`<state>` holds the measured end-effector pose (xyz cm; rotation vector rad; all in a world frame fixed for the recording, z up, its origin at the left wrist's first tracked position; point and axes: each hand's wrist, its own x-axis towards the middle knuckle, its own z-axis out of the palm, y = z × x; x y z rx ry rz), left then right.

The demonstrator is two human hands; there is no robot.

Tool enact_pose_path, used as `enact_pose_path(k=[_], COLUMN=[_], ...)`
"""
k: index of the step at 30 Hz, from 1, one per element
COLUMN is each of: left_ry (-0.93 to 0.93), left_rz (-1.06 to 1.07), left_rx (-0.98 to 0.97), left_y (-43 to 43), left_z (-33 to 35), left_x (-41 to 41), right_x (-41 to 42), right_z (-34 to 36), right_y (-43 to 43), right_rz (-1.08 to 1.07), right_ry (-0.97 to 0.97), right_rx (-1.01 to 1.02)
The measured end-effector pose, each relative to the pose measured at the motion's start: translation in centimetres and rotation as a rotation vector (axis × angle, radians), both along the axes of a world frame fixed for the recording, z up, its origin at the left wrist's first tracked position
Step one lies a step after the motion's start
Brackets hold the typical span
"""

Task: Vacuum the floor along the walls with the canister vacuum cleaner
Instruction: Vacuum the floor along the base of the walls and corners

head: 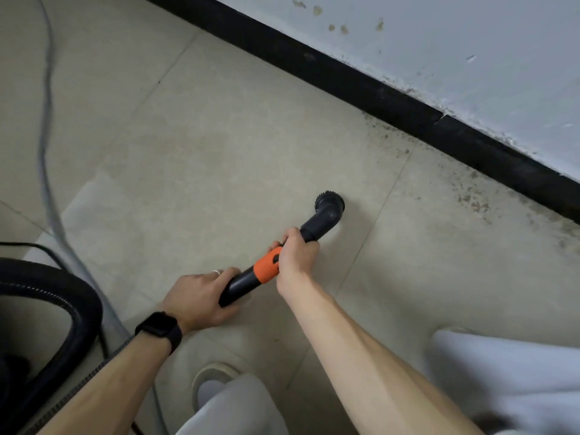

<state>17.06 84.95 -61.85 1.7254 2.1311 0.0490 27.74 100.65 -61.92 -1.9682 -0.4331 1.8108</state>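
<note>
Floor point(219, 136): large beige tiles, matt, with thin grout lines. A band of dark grit point(470, 196) lies along its far right edge.
Wall point(470, 42): pale painted surface, blotched and flaking near its foot.
Skirting board point(345, 80): black strip running diagonally between wall and floor.
Vacuum hose point(78, 296): black, ribbed, curving in a loop at the lower left.
Grey cable point(47, 120): trails over the tiles on the left.
Vacuum tube point(241, 282): rigid black plastic with an orange collar point(266, 270), slanting from lower left to upper right, well apart from the skirting board.
Left hand point(197, 301): grips the tube's lower black end, fingers curled under it.
Right hand point(296, 257): wraps the tube just above the orange collar, below the elbow bend.
Round brush nozzle point(329, 204): black, short bristle ring, at the tube's far end beyond the right hand, down near the tile; contact cannot be told.
Smartwatch point(158, 329): black, on the left wrist.
Ring point(216, 272): pale band on a left finger.
</note>
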Motion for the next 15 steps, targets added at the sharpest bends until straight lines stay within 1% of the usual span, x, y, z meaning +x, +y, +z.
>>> enact_pose_path(k=[3, 5, 7, 9, 11, 13, 15], left_ry=[0.02, 0.04, 0.049, 0.039, 0.046, 0.05, 0.04], left_rz=[-0.037, -0.11, -0.225, -0.333, -0.394, -0.412, -0.381], left_rx=[0.033, 0.027, -0.061, -0.217, -0.37, -0.403, -0.372], left_y=[2.9, 4.6, 6.2, 7.7, 9.0, 10.0, 10.7], left_z=[0.3, 0.2, 0.8, 2.0, 3.2, 3.7, 3.4], left_x=[1.0, 1.6, 2.2, 3.0, 4.1, 4.8, 5.4], right_x=[0.7, 1.6, 3.0, 4.5, 5.7, 6.1, 6.1], right_z=[0.2, 0.2, 0.4, 0.4, 0.3, 0.1, -0.1], right_y=[2.5, 3.9, 4.7, 4.8, 4.7, 4.7, 5.2], right_rz=[-0.04, -0.087, -0.131, -0.161, -0.185, -0.191, -0.177], right_ry=[-0.009, -0.01, -0.019, -0.015, 0.003, 0.01, 0.019], right_rx=[0.039, 0.052, 0.047, 0.04, 0.036, 0.033, 0.034])
